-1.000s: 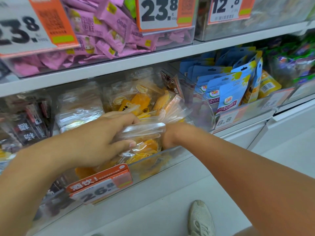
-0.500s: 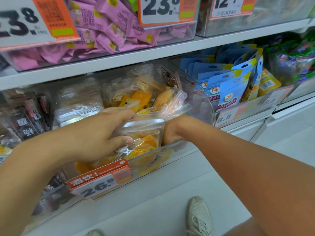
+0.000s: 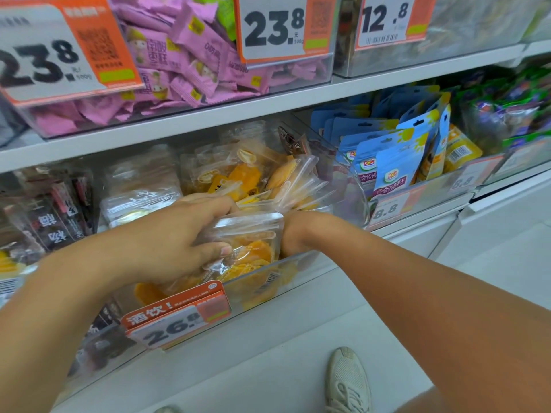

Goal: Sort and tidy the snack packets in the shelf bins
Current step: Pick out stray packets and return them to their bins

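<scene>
While both arms reach into the middle shelf, the left hand (image 3: 167,236) grips a clear packet of orange dried fruit (image 3: 253,234) at the front of the clear bin (image 3: 298,263), fingers curled over the packet's top edge and the thumb pressed against its face. The right hand (image 3: 293,234) is plunged into the same bin just beside that packet, on its right side; only the wrist and the heel of the hand show, the fingers being hidden behind the packets, so I cannot tell whether it holds anything. The gripped packet stands roughly upright between the two hands, touching the left and just beside the right wrist.

Behind it more packets of the same orange fruit (image 3: 283,180) stand in a leaning row, tops tilted toward the right. An orange price tag (image 3: 179,317) reading 26.8 is fixed to the bin's front wall, below the left hand.

To the right, a neighbouring bin holds blue pouches (image 3: 390,165) standing upright, with yellow packets (image 3: 460,150) beside them. To the left, a bin holds clear packets with pale contents (image 3: 140,189), and further left are dark packets (image 3: 50,216).

On the shelf above, a clear bin is filled with pink wrapped sweets (image 3: 190,64), with tags reading 23.8 on its front. A pale shoe (image 3: 347,380) shows on the floor below the shelving.
</scene>
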Motion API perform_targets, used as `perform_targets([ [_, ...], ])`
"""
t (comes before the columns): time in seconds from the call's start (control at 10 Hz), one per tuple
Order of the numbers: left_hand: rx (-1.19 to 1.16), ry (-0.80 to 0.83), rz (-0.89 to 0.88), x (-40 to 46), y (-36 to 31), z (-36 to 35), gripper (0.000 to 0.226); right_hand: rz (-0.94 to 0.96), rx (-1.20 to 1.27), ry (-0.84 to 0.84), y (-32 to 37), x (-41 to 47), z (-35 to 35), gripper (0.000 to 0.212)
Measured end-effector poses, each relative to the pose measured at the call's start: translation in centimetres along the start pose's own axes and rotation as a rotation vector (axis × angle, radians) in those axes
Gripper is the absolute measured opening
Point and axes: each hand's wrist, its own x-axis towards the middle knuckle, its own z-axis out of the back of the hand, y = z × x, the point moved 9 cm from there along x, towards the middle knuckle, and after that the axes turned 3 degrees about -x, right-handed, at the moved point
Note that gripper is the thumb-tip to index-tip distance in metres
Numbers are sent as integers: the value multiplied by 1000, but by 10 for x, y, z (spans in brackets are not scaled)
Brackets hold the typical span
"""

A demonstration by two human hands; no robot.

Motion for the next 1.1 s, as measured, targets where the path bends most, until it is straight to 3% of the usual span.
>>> perform_targets([
  [0.2, -20, -2, -13, 0, 0, 0, 32, 16, -135, 151, 5, -7, -5, 21],
  [0.3, -34, -10, -21, 1, 2, 0, 30, -13, -26, 0, 0, -9, 8, 23],
  [0.4, -28, -1, -29, 2, 2, -2, 28, -19, -124, 72, 5, -10, 3, 16],
  [0.6, 2, 0, -4, 2, 2, -3, 32, -24, -232, 116, 12, -9, 0, 29],
  [0.8, 14, 19, 31, -1, 1, -3, 35, -47, -150, 80, 4, -6, -1, 27],
  [1.0, -44, 13, 34, -2, 6, 1, 38, -99, 12, -66, -15, -30, 19, 20],
  [1.1, -61, 29, 47, -2, 9, -2, 54, -194, 338, -190, -52, -47, 35, 19],
])
